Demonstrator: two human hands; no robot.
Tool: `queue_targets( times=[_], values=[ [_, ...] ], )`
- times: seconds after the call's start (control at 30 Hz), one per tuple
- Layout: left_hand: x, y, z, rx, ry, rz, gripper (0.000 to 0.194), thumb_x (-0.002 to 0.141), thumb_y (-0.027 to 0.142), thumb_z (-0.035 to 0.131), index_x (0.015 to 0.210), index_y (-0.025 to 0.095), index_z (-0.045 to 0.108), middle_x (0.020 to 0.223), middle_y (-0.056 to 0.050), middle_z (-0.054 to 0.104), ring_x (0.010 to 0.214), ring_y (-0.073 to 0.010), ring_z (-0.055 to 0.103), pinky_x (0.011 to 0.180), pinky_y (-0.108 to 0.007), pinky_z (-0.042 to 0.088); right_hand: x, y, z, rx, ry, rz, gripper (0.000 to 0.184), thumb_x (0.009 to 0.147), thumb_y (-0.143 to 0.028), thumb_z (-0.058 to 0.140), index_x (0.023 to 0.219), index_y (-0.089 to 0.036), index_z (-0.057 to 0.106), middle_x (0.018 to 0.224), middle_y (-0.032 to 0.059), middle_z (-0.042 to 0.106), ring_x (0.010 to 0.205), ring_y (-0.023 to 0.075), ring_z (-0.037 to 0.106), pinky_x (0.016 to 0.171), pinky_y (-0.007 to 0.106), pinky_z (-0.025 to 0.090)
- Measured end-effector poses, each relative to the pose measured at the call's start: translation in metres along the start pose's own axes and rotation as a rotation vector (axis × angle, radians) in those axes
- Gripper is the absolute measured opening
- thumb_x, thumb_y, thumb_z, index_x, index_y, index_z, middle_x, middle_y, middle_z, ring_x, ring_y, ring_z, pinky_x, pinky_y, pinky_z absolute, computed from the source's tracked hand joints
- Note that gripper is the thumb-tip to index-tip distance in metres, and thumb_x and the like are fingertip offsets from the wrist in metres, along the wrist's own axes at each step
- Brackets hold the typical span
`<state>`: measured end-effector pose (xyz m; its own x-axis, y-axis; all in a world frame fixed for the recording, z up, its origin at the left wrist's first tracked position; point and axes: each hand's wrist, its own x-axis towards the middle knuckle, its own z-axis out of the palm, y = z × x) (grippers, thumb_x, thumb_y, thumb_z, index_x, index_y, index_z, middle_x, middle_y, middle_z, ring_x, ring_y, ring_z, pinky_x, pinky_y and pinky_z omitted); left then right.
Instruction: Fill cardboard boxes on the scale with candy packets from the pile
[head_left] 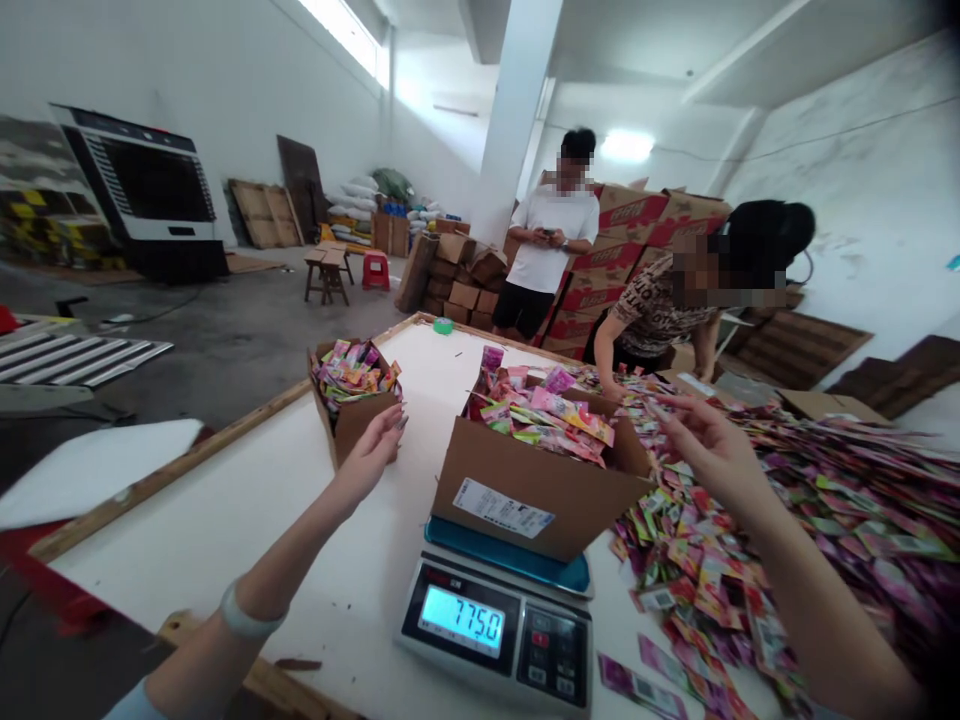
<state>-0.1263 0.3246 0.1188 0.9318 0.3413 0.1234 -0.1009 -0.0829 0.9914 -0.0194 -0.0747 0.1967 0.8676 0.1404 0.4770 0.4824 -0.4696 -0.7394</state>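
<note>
My left hand (375, 447) rests with fingers stretched against the side of a small cardboard box (354, 408) full of colourful sachets. My right hand (705, 440) hovers over the heap of loose sachets (810, 520) to the right, fingers spread, nothing clearly in it. Between my hands a larger cardboard box (536, 490), heaped with sachets, sits on a digital scale (499, 625) whose lit display reads 775.0.
A white table (247, 500) with a wooden rim holds everything. Across it a person (660, 310) leans over the sachets; another person (551, 245) stands by stacked cartons (615, 250). A white pillar (517, 110) and a large cooler (142, 190) stand behind.
</note>
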Motion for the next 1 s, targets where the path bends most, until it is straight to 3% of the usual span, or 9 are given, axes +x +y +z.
queue_targets(
  times=[0.2, 0.33, 0.47, 0.57, 0.67, 0.73, 0.83, 0.93, 1.0],
  values=[
    [0.008, -0.018, -0.009, -0.032, 0.043, 0.003, 0.073, 0.075, 0.066, 0.05, 0.132, 0.021, 0.039, 0.149, -0.015, 0.034, 0.135, -0.0289, 0.035, 0.105, -0.041, 0.039, 0.017, -0.021, -0.007, -0.15, -0.101, -0.134, 0.045, 0.077, -0.061, 0.053, 0.09, -0.018, 0.062, 0.104, 0.0102, 0.06, 0.097, 0.0228, 0.057, 0.077, 0.033, 0.051],
    [0.011, -0.022, -0.001, -0.046, -0.001, 0.002, 0.075, 0.075, 0.068, 0.048, 0.134, 0.023, 0.036, 0.149, -0.013, 0.033, 0.136, -0.0277, 0.033, 0.106, -0.042, 0.037, 0.027, -0.047, 0.013, -0.385, -0.339, -0.268, 0.04, 0.077, -0.057, 0.059, 0.089, -0.019, 0.063, 0.121, 0.0122, 0.053, 0.121, 0.0277, 0.044, 0.103, 0.045, 0.037],
    [0.003, -0.012, 0.006, -0.089, -0.025, -0.054, 0.087, 0.067, 0.073, 0.054, 0.134, 0.022, 0.034, 0.149, -0.014, 0.033, 0.136, -0.0284, 0.032, 0.111, -0.046, 0.029, 0.028, -0.06, 0.021, -0.577, -0.408, -0.391, 0.023, 0.078, -0.04, 0.063, 0.077, -0.017, 0.06, 0.13, 0.0142, 0.048, 0.128, 0.0301, 0.037, 0.106, 0.047, 0.031],
    [0.0, -0.018, 0.0, -0.078, -0.047, -0.074, 0.083, 0.069, 0.072, 0.052, 0.134, 0.025, 0.033, 0.149, -0.011, 0.032, 0.138, -0.0266, 0.029, 0.112, -0.046, 0.026, 0.017, -0.047, -0.009, -0.559, -0.243, -0.415, 0.024, 0.084, -0.039, 0.049, 0.071, -0.019, 0.055, 0.129, 0.0113, 0.051, 0.125, 0.0265, 0.043, 0.104, 0.045, 0.034],
    [0.005, -0.05, -0.006, -0.069, -0.028, -0.147, 0.085, 0.067, 0.078, 0.046, 0.133, 0.026, 0.033, 0.15, -0.012, 0.03, 0.138, -0.0297, 0.028, 0.11, -0.051, 0.027, 0.006, -0.014, -0.048, -0.723, 0.214, -0.314, 0.04, 0.077, -0.057, 0.045, 0.075, -0.019, 0.055, 0.122, 0.0199, 0.054, 0.124, 0.0381, 0.041, 0.105, 0.058, 0.027],
    [0.008, -0.082, -0.001, -0.058, -0.056, -0.226, 0.098, 0.059, 0.085, 0.045, 0.135, 0.023, 0.031, 0.151, -0.016, 0.028, 0.139, -0.0344, 0.025, 0.108, -0.057, 0.029, 0.006, 0.011, -0.055, -0.737, 0.418, -0.252, 0.067, 0.067, -0.07, 0.048, 0.101, -0.013, 0.056, 0.132, 0.0264, 0.045, 0.133, 0.0435, 0.026, 0.109, 0.062, 0.014],
    [0.007, -0.128, 0.022, -0.044, -0.245, -0.129, 0.124, 0.046, 0.085, 0.056, 0.141, 0.014, 0.021, 0.149, -0.026, 0.027, 0.138, -0.0343, 0.028, 0.112, -0.047, 0.027, 0.021, 0.042, -0.018, -0.331, 0.217, -0.098, 0.102, 0.06, -0.077, 0.051, 0.133, -0.008, 0.036, 0.139, 0.0255, 0.038, 0.133, 0.0379, 0.031, 0.11, 0.055, 0.025],
    [0.006, -0.154, 0.05, -0.109, -0.357, -0.006, 0.121, 0.047, 0.082, 0.061, 0.144, 0.025, 0.019, 0.149, -0.018, 0.032, 0.14, -0.0295, 0.026, 0.114, -0.043, 0.026, 0.034, 0.053, 0.047, 0.14, -0.119, 0.114, 0.081, 0.068, -0.074, 0.046, 0.127, -0.018, 0.051, 0.123, 0.0196, 0.057, 0.115, 0.0337, 0.055, 0.094, 0.048, 0.046],
    [0.005, -0.155, 0.06, -0.152, -0.328, 0.023, 0.125, 0.037, 0.086, 0.06, 0.142, 0.025, 0.031, 0.147, -0.016, 0.036, 0.139, -0.0338, 0.026, 0.116, -0.045, 0.023, 0.037, 0.054, 0.083, 0.188, -0.197, 0.081, 0.065, 0.078, -0.068, 0.033, 0.109, -0.021, 0.066, 0.105, 0.0188, 0.067, 0.103, 0.0321, 0.062, 0.086, 0.046, 0.05]
  ],
)
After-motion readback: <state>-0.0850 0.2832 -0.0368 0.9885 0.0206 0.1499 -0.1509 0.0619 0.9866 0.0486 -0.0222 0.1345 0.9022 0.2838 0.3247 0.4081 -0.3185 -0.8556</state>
